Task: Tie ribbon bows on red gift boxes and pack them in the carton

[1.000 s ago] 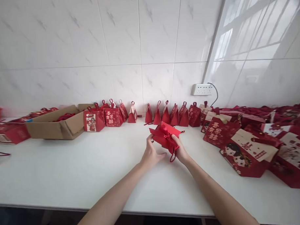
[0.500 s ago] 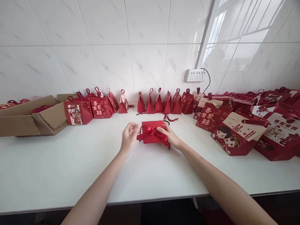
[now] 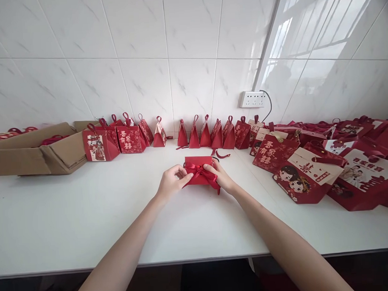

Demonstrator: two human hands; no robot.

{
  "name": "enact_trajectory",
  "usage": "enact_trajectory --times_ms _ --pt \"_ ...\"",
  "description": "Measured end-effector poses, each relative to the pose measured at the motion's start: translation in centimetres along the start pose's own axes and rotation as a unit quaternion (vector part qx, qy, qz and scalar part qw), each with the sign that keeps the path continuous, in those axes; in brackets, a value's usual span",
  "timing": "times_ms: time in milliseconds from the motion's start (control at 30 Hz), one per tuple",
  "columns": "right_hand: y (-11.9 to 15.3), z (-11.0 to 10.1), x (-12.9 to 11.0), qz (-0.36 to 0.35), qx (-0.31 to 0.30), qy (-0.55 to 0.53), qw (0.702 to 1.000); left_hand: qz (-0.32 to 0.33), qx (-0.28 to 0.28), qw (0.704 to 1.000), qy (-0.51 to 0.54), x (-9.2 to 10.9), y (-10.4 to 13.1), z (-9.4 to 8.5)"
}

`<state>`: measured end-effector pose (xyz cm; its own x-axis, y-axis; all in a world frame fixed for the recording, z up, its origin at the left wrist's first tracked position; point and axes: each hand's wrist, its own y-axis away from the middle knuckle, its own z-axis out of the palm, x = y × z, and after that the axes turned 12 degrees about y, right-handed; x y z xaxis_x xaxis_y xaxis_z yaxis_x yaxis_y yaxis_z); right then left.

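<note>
A small red gift box lies on the white table in front of me, with a red satin ribbon bow across its top. My left hand is closed at the box's left side, its thumb and fingers pinching the left part of the ribbon. On the other side my right hand grips the box, thumb on top by the bow's middle and fingers mostly hidden behind. A ribbon tail hangs down near the right hand. Dark cord handles show at the box's sides.
Small red gift boxes stand in a row along the tiled wall. A cardboard carton is at the left, beside more boxes. Larger printed gift bags pile up at the right. A ribbon scrap lies behind my box.
My left hand has moved right from beside the box and now pinches the ribbon's left part. The right hand stays on the box.
</note>
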<state>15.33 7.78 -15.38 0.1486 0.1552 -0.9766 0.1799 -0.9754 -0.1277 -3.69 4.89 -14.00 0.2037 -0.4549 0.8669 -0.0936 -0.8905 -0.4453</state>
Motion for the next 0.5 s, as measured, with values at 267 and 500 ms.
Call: enact_trajectory --times_ms 267,500 --pt "-0.1 -0.1 0.2 -0.006 -0.003 0.015 1.0 0.015 0.031 0.998 0.05 -0.1 0.4 0.3" --pt "0.3 0.3 -0.1 -0.014 -0.042 0.052 0.998 -0.021 0.079 0.995 0.05 0.0 0.2 0.9"
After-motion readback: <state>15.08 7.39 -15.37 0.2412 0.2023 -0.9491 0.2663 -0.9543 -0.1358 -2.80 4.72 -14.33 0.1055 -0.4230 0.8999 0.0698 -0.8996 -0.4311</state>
